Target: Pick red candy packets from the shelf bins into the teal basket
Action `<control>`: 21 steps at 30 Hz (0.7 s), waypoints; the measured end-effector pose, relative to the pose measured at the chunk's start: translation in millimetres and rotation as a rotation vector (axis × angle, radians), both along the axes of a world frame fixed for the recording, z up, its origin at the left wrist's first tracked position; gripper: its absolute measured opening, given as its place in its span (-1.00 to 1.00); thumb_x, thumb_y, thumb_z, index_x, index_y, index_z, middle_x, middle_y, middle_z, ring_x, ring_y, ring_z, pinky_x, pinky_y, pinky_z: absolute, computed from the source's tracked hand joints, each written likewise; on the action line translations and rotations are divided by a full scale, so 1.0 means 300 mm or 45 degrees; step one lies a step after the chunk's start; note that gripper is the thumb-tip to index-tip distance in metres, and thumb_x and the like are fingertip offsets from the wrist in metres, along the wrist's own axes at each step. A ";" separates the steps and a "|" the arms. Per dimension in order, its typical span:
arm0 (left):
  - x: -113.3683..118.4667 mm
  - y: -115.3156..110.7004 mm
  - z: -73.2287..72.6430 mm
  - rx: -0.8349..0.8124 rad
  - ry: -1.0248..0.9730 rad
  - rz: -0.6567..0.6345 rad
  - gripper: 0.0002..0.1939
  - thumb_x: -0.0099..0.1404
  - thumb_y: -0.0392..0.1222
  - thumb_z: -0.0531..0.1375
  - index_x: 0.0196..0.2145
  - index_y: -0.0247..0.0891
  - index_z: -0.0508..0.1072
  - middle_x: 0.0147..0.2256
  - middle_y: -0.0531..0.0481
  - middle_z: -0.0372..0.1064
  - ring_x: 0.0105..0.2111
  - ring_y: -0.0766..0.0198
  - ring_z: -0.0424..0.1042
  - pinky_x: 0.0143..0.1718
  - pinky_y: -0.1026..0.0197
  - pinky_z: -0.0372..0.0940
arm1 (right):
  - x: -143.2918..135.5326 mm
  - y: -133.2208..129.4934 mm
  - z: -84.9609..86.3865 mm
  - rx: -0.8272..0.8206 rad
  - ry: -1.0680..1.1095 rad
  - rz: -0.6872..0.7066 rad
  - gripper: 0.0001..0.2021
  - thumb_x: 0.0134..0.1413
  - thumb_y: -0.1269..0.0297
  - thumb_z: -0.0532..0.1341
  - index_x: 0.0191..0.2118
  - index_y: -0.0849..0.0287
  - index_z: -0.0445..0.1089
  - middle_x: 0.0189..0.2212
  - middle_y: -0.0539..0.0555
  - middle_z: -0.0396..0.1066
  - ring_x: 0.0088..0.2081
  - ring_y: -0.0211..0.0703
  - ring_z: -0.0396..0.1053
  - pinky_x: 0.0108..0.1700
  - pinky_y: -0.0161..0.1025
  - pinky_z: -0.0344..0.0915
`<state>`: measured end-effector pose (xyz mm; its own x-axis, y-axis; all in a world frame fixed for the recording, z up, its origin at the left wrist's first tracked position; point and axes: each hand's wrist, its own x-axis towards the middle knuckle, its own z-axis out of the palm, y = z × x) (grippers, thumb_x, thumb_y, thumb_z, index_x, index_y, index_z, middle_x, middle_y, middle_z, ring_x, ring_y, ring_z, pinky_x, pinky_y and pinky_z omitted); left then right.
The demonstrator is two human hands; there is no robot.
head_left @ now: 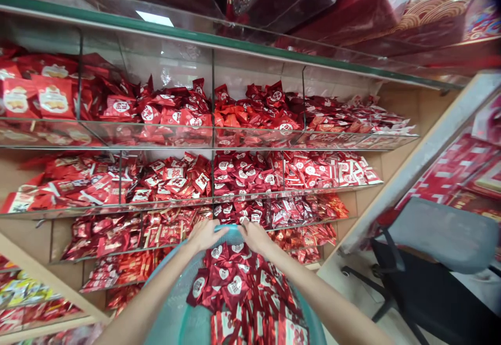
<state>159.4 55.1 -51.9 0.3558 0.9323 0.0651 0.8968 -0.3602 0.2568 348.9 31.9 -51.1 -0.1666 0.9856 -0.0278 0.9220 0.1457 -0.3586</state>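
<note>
My left hand (204, 234) and my right hand (254, 236) are closed on the far rim of a teal plastic basket (229, 228), one on each side of its middle. The basket is tilted, with that far rim up against the shelves. Inside lie many dark red snack packets (224, 277) with white heart-shaped labels. Nearer to me are red-and-white striped packets (223, 326). Just beyond my hands, a shelf compartment holds similar dark red packets (246, 170). The undersides of my fingers are hidden behind the rim.
Several tiers of glass-fronted shelves (168, 205) are filled with red packets. Large dark red boxes (282, 0) stand on the glass shelf above. An office chair (434, 282) stands at the right. Yellow packets (23, 287) lie at the lower left.
</note>
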 end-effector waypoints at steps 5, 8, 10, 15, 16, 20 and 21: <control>-0.010 0.001 -0.015 0.006 0.002 0.018 -0.44 0.22 0.28 -0.14 -0.40 -0.20 0.42 -0.44 -0.07 0.44 -0.36 0.12 0.44 -0.39 0.25 0.16 | 0.045 -0.026 0.084 0.282 0.067 -0.020 -0.71 0.22 0.20 -0.05 -0.29 0.20 0.36 -0.31 0.15 0.43 -0.28 -0.18 0.39 -0.27 -0.33 0.16; -0.020 0.004 -0.026 0.021 0.022 0.010 -0.43 0.22 0.28 -0.16 -0.37 -0.19 0.43 -0.43 -0.10 0.45 -0.32 0.08 0.44 -0.37 0.21 0.18 | 0.109 -0.018 0.199 0.547 0.128 -0.016 -0.71 0.22 0.26 -0.06 -0.35 0.19 0.37 -0.39 0.09 0.41 -0.36 -0.23 0.35 -0.28 -0.33 0.16; -0.024 0.008 -0.034 0.034 0.031 -0.003 -0.42 0.22 0.28 -0.18 -0.33 -0.19 0.43 -0.41 -0.11 0.46 -0.31 0.06 0.44 -0.35 0.19 0.20 | 0.165 0.002 0.277 0.727 0.164 -0.015 -0.74 0.20 0.29 -0.03 -0.30 0.20 0.38 -0.36 0.10 0.41 -0.32 -0.20 0.34 -0.24 -0.31 0.18; -0.032 0.016 -0.044 0.057 0.029 -0.028 -0.40 0.23 0.29 -0.20 -0.31 -0.19 0.43 -0.37 -0.13 0.47 -0.28 0.04 0.44 -0.32 0.16 0.21 | 0.262 0.076 0.385 0.807 -0.013 -0.074 -0.75 0.14 0.34 0.05 -0.09 0.19 0.36 -0.20 0.14 0.34 -0.25 -0.16 0.34 -0.17 -0.27 0.21; -0.034 0.017 -0.044 0.058 0.030 -0.030 -0.40 0.23 0.29 -0.20 -0.31 -0.19 0.43 -0.37 -0.13 0.47 -0.28 0.03 0.44 -0.32 0.16 0.22 | 0.267 0.090 0.390 0.778 -0.062 -0.066 -0.74 0.13 0.34 0.07 -0.07 0.19 0.35 -0.18 0.15 0.33 -0.23 -0.16 0.34 -0.17 -0.27 0.21; -0.035 0.015 -0.042 0.073 0.035 -0.009 -0.38 0.23 0.28 -0.21 -0.28 -0.20 0.43 -0.37 -0.15 0.47 -0.27 0.02 0.45 -0.30 0.14 0.23 | 0.264 0.134 0.384 0.665 -0.179 -0.053 -0.81 0.11 0.38 0.08 -0.20 0.19 0.40 -0.21 0.13 0.35 -0.22 -0.17 0.34 -0.18 -0.30 0.20; -0.032 0.013 -0.041 0.077 0.036 -0.004 -0.38 0.23 0.28 -0.21 -0.28 -0.21 0.43 -0.37 -0.16 0.47 -0.27 0.02 0.45 -0.30 0.13 0.23 | 0.264 0.142 0.382 0.648 -0.178 -0.052 -0.83 0.10 0.40 0.08 -0.26 0.19 0.41 -0.24 0.12 0.36 -0.22 -0.18 0.35 -0.18 -0.31 0.20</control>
